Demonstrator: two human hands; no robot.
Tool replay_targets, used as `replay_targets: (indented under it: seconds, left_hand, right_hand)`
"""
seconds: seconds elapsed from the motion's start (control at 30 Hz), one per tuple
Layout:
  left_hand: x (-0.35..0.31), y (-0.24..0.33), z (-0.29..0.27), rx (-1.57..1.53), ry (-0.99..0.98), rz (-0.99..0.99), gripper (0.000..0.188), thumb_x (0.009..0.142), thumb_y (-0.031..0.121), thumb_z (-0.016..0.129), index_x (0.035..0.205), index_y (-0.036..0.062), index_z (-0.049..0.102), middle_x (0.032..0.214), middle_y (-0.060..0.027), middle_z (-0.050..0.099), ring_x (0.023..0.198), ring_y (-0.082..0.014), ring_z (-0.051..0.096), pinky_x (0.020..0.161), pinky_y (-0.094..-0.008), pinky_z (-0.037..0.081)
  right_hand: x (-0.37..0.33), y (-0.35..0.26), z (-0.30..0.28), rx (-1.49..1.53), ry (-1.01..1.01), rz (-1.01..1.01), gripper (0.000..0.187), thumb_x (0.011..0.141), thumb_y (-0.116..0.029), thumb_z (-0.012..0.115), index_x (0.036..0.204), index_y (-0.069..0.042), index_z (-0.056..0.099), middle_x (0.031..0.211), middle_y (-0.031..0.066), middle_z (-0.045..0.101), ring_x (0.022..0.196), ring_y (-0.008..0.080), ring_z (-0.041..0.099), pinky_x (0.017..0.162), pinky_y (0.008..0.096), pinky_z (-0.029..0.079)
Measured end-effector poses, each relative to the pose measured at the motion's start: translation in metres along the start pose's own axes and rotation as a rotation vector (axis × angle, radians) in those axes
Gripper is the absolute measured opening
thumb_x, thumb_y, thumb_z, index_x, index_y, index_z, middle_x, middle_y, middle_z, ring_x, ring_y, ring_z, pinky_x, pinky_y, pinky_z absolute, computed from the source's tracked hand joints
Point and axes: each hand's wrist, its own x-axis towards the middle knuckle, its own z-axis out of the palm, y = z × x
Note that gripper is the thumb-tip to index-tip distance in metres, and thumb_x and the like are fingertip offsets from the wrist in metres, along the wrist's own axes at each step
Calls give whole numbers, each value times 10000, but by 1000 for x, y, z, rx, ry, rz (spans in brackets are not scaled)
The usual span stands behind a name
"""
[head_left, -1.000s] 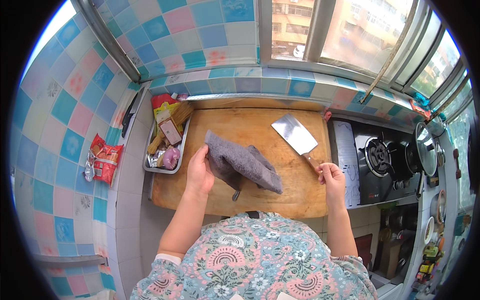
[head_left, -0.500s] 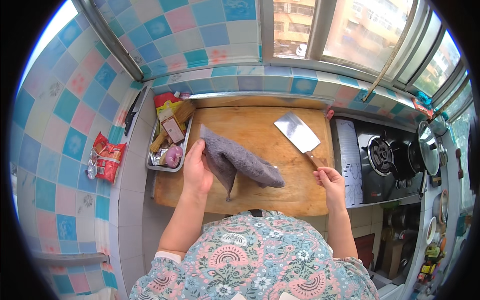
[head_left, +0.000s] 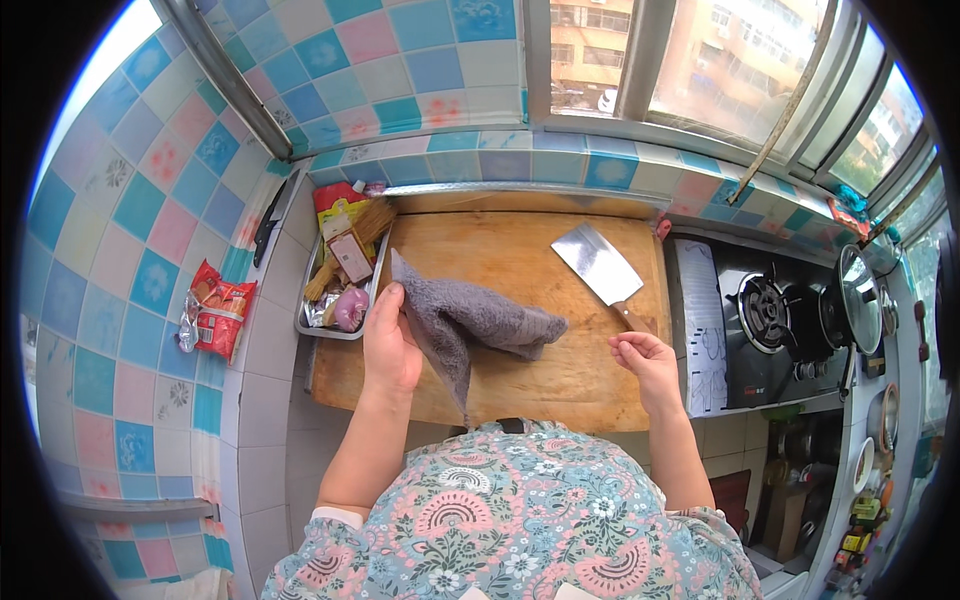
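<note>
A grey cloth (head_left: pixel 480 312) lies bunched across the wooden cutting board (head_left: pixel 430 390), one corner hanging toward the board's near edge. My left hand (head_left: pixel 393 345) grips its upper left corner between thumb and fingers. Farther right on the board rests a cleaver (head_left: pixel 600 265), its broad blade flat and its wooden handle pointing toward me. Just below that handle is my right hand (head_left: pixel 648 365), fingers curled together with nothing visible in them. A small gap shows between its fingertips and the handle.
Left of the board stands a metal tray (head_left: pixel 330 333) with a purple onion (head_left: pixel 351 309) and packets. A black gas stove (head_left: pixel 770 310) with a lidded pan (head_left: pixel 858 298) is on the right. A red packet (head_left: pixel 222 310) and a black-handled knife (head_left: pixel 268 225) lie on the left ledge.
My right hand has come off the cleaver's handle end and shifted slightly left. The cloth's right end has drawn in a little, and its near corner hangs lower.
</note>
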Motion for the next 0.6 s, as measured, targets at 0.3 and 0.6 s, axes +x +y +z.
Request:
replay_targets:
  seconds: [0.3, 0.6]
  left_hand:
    - [-4, 1, 13, 56, -170, -123, 228, 973, 193, 425, 1099, 35, 530, 1056, -67, 603, 988, -176, 574, 889, -334, 458]
    - [55, 18, -52, -9, -49, 68, 342, 997, 221, 343, 1255, 32, 464, 1239, -99, 541, 1139, -228, 513, 1002, -390, 390]
  right_hand:
    - [-1, 5, -6, 74, 13, 79, 113, 890, -59, 565, 997, -23, 575, 966, 113, 658, 823, 137, 628, 742, 245, 514]
    - [3, 6, 4, 119, -11, 67, 108, 914, -136, 561, 983, -60, 526, 952, 115, 656, 797, 137, 621, 717, 250, 505]
